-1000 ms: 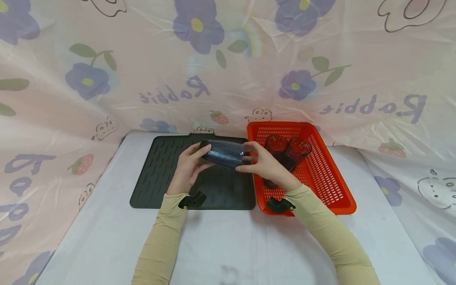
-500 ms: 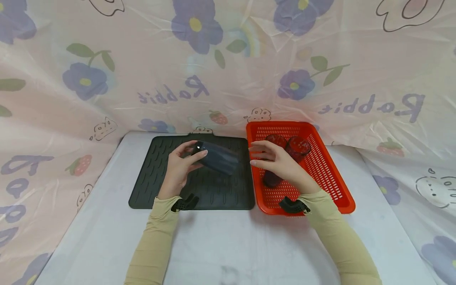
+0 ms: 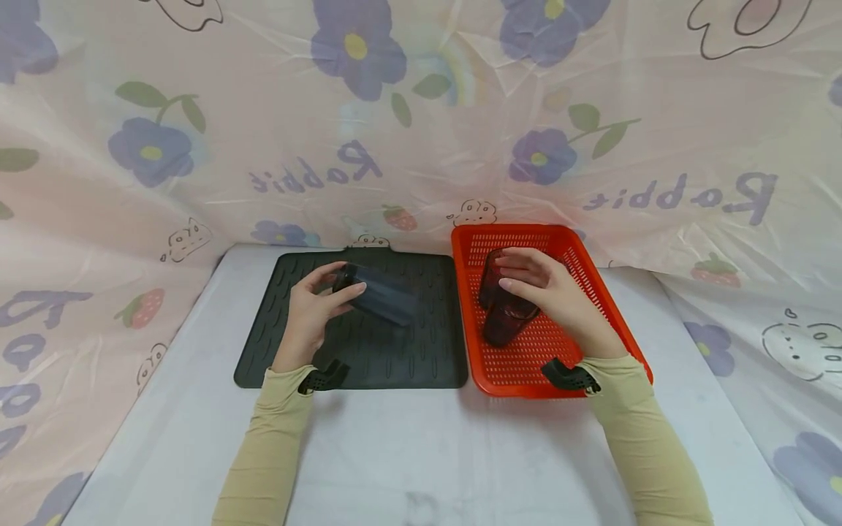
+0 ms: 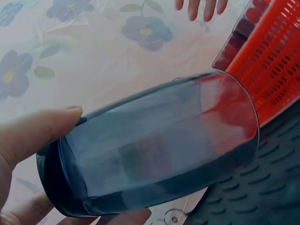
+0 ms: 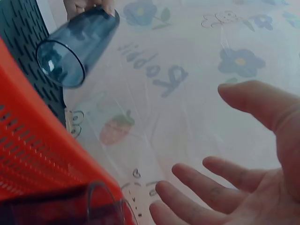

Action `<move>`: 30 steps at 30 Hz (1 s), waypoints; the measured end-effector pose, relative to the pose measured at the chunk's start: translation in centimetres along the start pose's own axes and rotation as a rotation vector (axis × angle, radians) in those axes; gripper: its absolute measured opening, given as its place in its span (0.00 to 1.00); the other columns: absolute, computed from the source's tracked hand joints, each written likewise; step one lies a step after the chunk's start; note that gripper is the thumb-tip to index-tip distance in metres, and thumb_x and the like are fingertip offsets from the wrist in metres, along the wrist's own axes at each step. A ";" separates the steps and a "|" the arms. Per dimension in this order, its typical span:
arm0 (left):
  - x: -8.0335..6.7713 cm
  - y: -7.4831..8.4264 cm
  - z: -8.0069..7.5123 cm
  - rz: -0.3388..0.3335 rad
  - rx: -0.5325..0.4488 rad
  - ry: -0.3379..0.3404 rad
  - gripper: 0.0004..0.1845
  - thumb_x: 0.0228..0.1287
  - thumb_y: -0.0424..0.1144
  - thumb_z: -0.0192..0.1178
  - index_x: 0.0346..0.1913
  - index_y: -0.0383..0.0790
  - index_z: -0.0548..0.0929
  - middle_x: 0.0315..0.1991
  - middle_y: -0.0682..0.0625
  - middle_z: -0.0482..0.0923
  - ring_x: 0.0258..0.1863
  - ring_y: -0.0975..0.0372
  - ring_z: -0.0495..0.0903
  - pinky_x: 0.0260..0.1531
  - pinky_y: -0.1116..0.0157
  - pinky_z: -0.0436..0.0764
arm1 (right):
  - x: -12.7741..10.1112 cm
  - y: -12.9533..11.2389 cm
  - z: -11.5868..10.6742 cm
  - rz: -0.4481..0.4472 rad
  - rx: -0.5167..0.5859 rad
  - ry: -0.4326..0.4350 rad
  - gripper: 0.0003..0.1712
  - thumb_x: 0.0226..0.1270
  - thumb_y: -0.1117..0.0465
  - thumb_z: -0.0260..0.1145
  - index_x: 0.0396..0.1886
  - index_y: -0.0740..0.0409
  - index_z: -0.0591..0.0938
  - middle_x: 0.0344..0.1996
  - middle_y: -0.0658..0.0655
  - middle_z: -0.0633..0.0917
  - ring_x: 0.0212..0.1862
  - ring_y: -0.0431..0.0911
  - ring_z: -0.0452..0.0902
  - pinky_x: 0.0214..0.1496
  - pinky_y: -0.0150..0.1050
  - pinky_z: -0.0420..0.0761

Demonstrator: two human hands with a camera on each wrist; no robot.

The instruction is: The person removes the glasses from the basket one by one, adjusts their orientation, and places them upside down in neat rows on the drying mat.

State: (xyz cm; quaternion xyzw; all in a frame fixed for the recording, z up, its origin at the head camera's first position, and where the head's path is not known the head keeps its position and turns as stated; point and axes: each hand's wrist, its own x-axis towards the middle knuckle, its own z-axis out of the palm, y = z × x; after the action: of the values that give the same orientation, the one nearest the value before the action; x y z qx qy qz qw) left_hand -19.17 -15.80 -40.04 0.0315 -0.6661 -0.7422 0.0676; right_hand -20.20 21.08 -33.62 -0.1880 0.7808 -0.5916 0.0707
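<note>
My left hand (image 3: 327, 291) grips a translucent blue cup (image 3: 380, 296) by its base and holds it tilted, mouth to the right, above a dark ribbed mat (image 3: 395, 354). In the left wrist view the blue cup (image 4: 159, 145) fills the frame with my thumb (image 4: 35, 133) on its base. My right hand (image 3: 529, 279) hovers with spread fingers over two dark red cups (image 3: 503, 319) in a red basket (image 3: 526, 363). In the right wrist view my right hand (image 5: 243, 187) holds nothing, with a red cup (image 5: 61, 206) just below it and the blue cup (image 5: 75, 47) at the upper left.
The mat and basket sit side by side on a white table (image 3: 427, 453). A flowered plastic sheet (image 3: 421, 131) walls in the back and both sides. Black wrist mounts (image 3: 569, 376) sit on both beige sleeves.
My right hand let go of the blue cup and moved right, over the red cups in the basket. My left hand carried the blue cup left and lower over the mat.
</note>
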 end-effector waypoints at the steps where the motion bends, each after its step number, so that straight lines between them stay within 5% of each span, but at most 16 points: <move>1: 0.0 -0.1 -0.3 0.003 0.007 0.002 0.32 0.50 0.34 0.74 0.61 0.40 0.77 0.52 0.42 0.64 0.44 0.55 0.81 0.39 0.61 0.84 | -0.1 0.1 -0.2 -0.001 -0.002 0.006 0.30 0.67 0.60 0.66 0.66 0.62 0.68 0.61 0.64 0.73 0.62 0.59 0.69 0.57 0.31 0.74; 10: 0.0 -0.1 -3.0 0.020 0.053 0.045 0.32 0.49 0.33 0.75 0.61 0.45 0.78 0.54 0.44 0.65 0.47 0.56 0.79 0.38 0.65 0.84 | -1.0 0.9 -1.5 0.049 -0.080 0.034 0.32 0.68 0.57 0.64 0.67 0.62 0.66 0.62 0.64 0.71 0.63 0.56 0.68 0.56 0.28 0.73; 19: 0.1 0.7 -5.8 0.028 0.073 0.122 0.36 0.47 0.34 0.76 0.63 0.46 0.76 0.53 0.46 0.65 0.47 0.57 0.77 0.37 0.69 0.83 | -1.6 1.9 -2.2 0.143 -0.124 0.024 0.36 0.68 0.52 0.65 0.69 0.60 0.64 0.65 0.63 0.69 0.66 0.56 0.63 0.67 0.55 0.63; 23: 0.2 0.9 -7.1 0.038 0.047 0.145 0.37 0.47 0.32 0.76 0.64 0.45 0.75 0.51 0.46 0.65 0.44 0.61 0.80 0.36 0.70 0.83 | -1.7 2.2 -2.3 0.165 -0.139 0.017 0.37 0.67 0.52 0.65 0.69 0.63 0.64 0.65 0.62 0.69 0.67 0.56 0.63 0.67 0.57 0.61; 30: 0.7 0.7 -8.8 0.037 0.186 0.222 0.37 0.46 0.36 0.77 0.63 0.49 0.76 0.51 0.51 0.68 0.41 0.64 0.80 0.34 0.75 0.80 | -1.8 2.7 -2.5 0.183 -0.136 -0.001 0.37 0.68 0.53 0.65 0.70 0.64 0.63 0.66 0.63 0.68 0.68 0.58 0.59 0.67 0.58 0.60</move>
State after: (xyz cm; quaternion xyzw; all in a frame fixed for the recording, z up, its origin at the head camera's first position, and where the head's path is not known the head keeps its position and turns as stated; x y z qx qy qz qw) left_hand -18.60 -24.62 -40.25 0.1071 -0.7207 -0.6679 0.1515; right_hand -19.97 24.65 -35.67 -0.1206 0.8330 -0.5283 0.1116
